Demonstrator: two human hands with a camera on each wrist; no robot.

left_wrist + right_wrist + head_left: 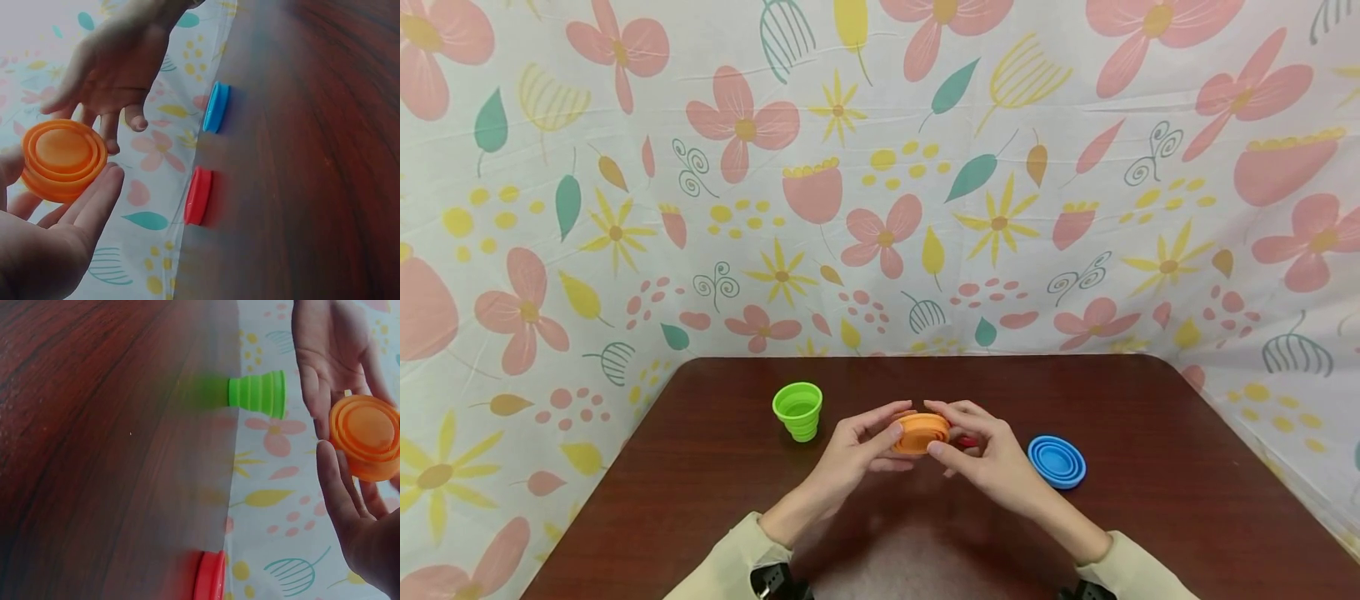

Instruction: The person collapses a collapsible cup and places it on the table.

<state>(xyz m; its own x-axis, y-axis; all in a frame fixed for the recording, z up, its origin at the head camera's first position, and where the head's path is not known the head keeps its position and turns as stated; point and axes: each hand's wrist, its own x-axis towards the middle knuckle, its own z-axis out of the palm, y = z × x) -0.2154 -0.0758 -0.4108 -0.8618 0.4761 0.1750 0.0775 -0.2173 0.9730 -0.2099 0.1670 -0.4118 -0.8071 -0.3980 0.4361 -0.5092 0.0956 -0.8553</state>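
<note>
An orange collapsible cup (922, 433), folded nearly flat, is held above the table between both hands. My left hand (852, 446) grips its left side, the thumb on the near face and the fingers behind. On the other side my right hand (988, 454) holds the rim with thumb and fingertips. The cup's nested rings show in the left wrist view, where the cup (62, 156) tilts toward the camera. Behind the right hand a red folded cup (967, 442) is mostly hidden; the left wrist view shows this red cup (199, 196) lying on the table.
A green collapsible cup (798, 410) stands extended on the table left of the hands. To the right lies a blue folded cup (1057, 462). The dark wooden table (715, 500) ends at a flower-patterned cloth (880, 300) behind it.
</note>
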